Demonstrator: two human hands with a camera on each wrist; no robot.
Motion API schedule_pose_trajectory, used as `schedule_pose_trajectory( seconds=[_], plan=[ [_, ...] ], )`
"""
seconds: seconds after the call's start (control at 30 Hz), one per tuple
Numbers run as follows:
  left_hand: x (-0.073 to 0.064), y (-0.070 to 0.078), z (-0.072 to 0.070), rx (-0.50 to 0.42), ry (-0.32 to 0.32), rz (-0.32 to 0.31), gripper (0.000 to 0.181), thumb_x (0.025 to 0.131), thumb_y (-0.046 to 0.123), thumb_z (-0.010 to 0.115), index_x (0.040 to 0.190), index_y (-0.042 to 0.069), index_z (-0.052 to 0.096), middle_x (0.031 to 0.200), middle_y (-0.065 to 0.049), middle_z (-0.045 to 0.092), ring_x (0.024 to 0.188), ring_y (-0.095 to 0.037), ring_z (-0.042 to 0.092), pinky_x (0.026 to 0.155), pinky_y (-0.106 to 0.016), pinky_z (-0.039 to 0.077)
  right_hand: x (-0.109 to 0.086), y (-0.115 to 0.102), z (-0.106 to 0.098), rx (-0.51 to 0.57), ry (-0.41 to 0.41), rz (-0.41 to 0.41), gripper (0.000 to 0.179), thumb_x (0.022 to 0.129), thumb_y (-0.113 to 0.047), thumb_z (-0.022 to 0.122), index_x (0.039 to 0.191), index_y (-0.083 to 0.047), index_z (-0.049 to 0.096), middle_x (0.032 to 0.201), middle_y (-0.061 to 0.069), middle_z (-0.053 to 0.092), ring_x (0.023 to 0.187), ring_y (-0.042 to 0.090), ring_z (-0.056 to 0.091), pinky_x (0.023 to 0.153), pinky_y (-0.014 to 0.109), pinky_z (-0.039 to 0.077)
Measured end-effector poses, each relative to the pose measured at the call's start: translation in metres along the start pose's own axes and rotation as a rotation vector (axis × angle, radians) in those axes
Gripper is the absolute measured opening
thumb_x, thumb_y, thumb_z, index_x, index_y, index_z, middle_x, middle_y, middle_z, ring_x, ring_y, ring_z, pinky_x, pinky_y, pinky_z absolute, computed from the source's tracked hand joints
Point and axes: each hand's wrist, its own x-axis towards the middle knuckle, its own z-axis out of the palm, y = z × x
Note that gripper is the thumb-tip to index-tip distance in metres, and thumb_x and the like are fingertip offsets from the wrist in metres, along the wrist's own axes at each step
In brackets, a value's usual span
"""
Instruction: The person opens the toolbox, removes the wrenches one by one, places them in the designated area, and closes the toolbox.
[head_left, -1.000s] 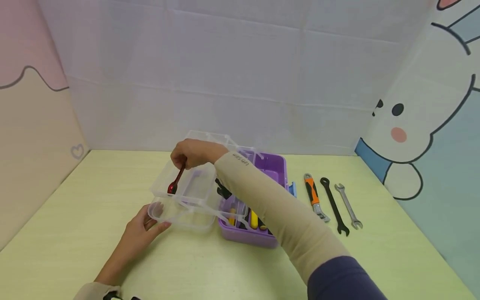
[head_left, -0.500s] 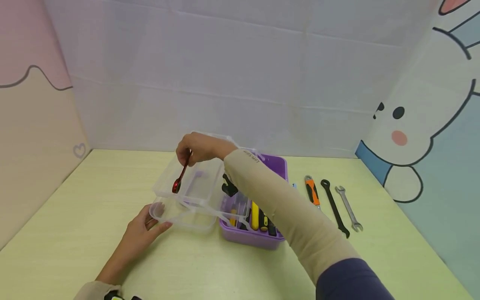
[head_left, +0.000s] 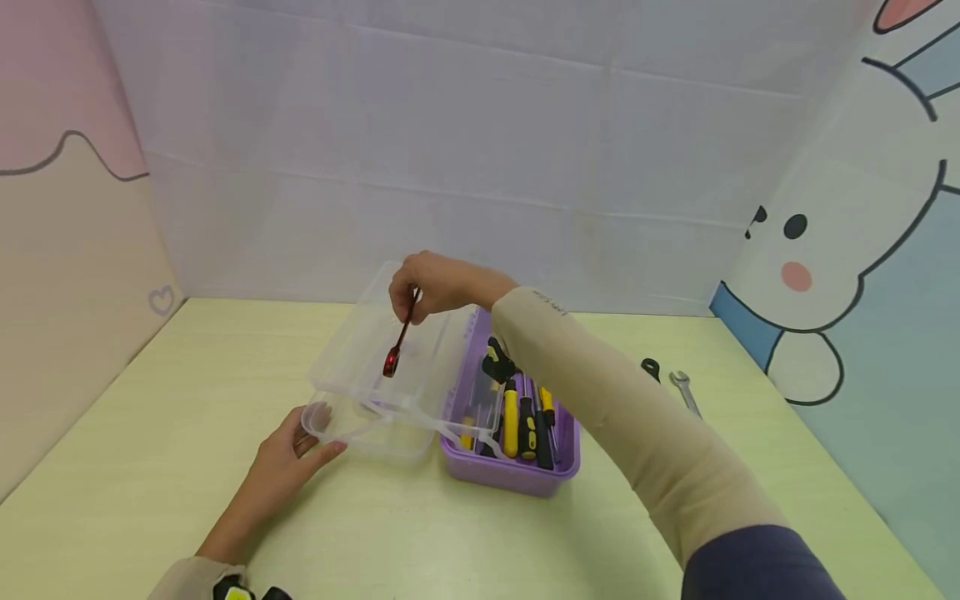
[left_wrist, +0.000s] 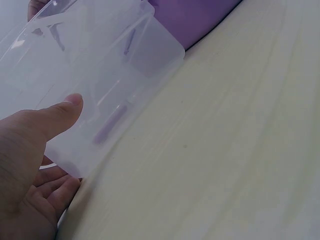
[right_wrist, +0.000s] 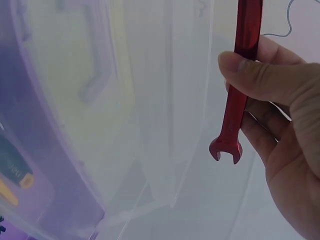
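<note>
In the head view, my right hand point(head_left: 442, 283) pinches a red wrench point(head_left: 400, 342) near its upper end, above a raised clear plastic tray. The right wrist view shows the wrench's open-ended jaw point(right_wrist: 226, 147) pointing down, with thumb and fingers around the shaft. My left hand point(head_left: 277, 467) grips the near left corner of the toolbox's clear lid point(head_left: 386, 442), thumb against its side and fingers curled at its edge. The purple toolbox point(head_left: 498, 477) stands opened to the right of the lid. Inside it lie several yellow-and-black handled tools point(head_left: 528, 429).
To the right, a silver wrench point(head_left: 686, 392) and a black wrench point(head_left: 651, 367) lie on the pale table point(head_left: 375, 542), partly behind my right sleeve point(head_left: 615, 417). White arms point(head_left: 450, 433) join the clear tray to the toolbox. A white curtain point(head_left: 480, 167) stands behind the table.
My right hand has moved right and slightly up with the red wrench, toward the toolbox. The right sleeve now covers the orange-handled adjustable wrench. The left hand stays at the lid's corner.
</note>
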Motion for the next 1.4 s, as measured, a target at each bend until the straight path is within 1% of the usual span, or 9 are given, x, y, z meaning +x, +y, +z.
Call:
schedule_pose_trajectory(
  seconds=[0.2, 0.33, 0.43, 0.67, 0.77, 0.87, 0.93, 1.17, 1.4],
  plan=[
    [0.001, -0.001, -0.001, 0.009, -0.004, 0.008, 0.071, 0.090, 0.030, 0.066, 0.141, -0.005, 0.030, 0.140, -0.037, 0.039, 0.124, -0.046, 0.047, 0.092, -0.040, 0.053, -0.021, 0.011, -0.003, 0.050, -0.006, 0.060, 0.014, 0.082, 0.003, 0.071, 0.080, -0.010, 0.069, 0.080, -0.002, 0.066, 0.079, 0.013, 0.065, 0.070, 0.023, 0.053],
    [0.001, -0.001, -0.002, 0.005, -0.012, 0.010, 0.072, 0.090, 0.031, 0.066, 0.141, -0.006, 0.030, 0.140, -0.037, 0.038, 0.125, -0.046, 0.047, 0.093, -0.040, 0.053, -0.033, 0.020, -0.003, 0.062, -0.008, 0.076, 0.011, 0.081, 0.002, 0.072, 0.080, -0.009, 0.069, 0.081, 0.003, 0.068, 0.077, 0.013, 0.066, 0.067, 0.022, 0.052],
    [0.001, -0.001, -0.002, 0.003, -0.013, 0.008, 0.072, 0.090, 0.031, 0.066, 0.141, -0.005, 0.030, 0.141, -0.037, 0.038, 0.125, -0.045, 0.047, 0.093, -0.040, 0.052, -0.042, 0.025, -0.003, 0.070, -0.017, 0.089, 0.011, 0.081, 0.002, 0.072, 0.082, -0.008, 0.069, 0.084, 0.007, 0.070, 0.078, 0.014, 0.067, 0.068, 0.023, 0.053],
    [0.001, -0.001, -0.002, 0.011, -0.010, 0.013, 0.072, 0.091, 0.031, 0.066, 0.141, -0.005, 0.030, 0.141, -0.037, 0.038, 0.125, -0.045, 0.047, 0.093, -0.040, 0.053, -0.062, 0.038, -0.002, 0.078, -0.028, 0.119, 0.010, 0.080, 0.001, 0.073, 0.083, -0.007, 0.069, 0.085, 0.006, 0.071, 0.082, 0.016, 0.068, 0.075, 0.027, 0.055],
    [0.000, -0.001, -0.003, 0.013, -0.010, 0.013, 0.072, 0.091, 0.031, 0.066, 0.141, -0.006, 0.030, 0.141, -0.037, 0.038, 0.125, -0.045, 0.047, 0.093, -0.040, 0.053, -0.071, 0.043, -0.001, 0.083, -0.034, 0.142, 0.009, 0.080, 0.001, 0.073, 0.083, -0.007, 0.068, 0.085, 0.006, 0.072, 0.081, 0.015, 0.068, 0.070, 0.025, 0.054],
    [0.000, -0.001, -0.003, 0.012, -0.016, 0.012, 0.072, 0.091, 0.030, 0.065, 0.141, -0.006, 0.029, 0.141, -0.037, 0.037, 0.125, -0.045, 0.046, 0.093, -0.040, 0.052, -0.079, 0.049, 0.000, 0.078, -0.041, 0.154, 0.009, 0.081, -0.001, 0.073, 0.084, -0.007, 0.068, 0.084, 0.006, 0.071, 0.075, 0.014, 0.066, 0.060, 0.023, 0.051],
    [0.000, -0.001, -0.003, 0.013, -0.015, 0.012, 0.072, 0.091, 0.030, 0.065, 0.141, -0.006, 0.028, 0.141, -0.037, 0.037, 0.125, -0.045, 0.046, 0.094, -0.041, 0.052, -0.086, 0.053, 0.000, 0.076, -0.042, 0.155, 0.008, 0.081, -0.001, 0.072, 0.083, -0.007, 0.067, 0.083, 0.006, 0.070, 0.071, 0.014, 0.064, 0.056, 0.022, 0.049],
    [0.002, 0.000, -0.003, 0.012, -0.016, 0.021, 0.072, 0.091, 0.031, 0.065, 0.141, -0.006, 0.028, 0.141, -0.037, 0.037, 0.125, -0.045, 0.046, 0.093, -0.041, 0.052, -0.108, 0.067, 0.003, 0.101, -0.037, 0.159, 0.011, 0.082, -0.001, 0.070, 0.081, -0.007, 0.060, 0.077, 0.002, 0.059, 0.068, 0.012, 0.054, 0.063, 0.024, 0.048],
    [0.002, -0.003, -0.004, 0.004, -0.021, 0.027, 0.072, 0.091, 0.029, 0.065, 0.141, -0.007, 0.028, 0.141, -0.038, 0.037, 0.126, -0.047, 0.046, 0.093, -0.040, 0.053, -0.124, 0.077, 0.007, 0.190, -0.051, 0.244, 0.012, 0.083, 0.000, 0.069, 0.082, -0.005, 0.058, 0.076, 0.002, 0.054, 0.068, 0.013, 0.049, 0.064, 0.025, 0.045]
  ],
)
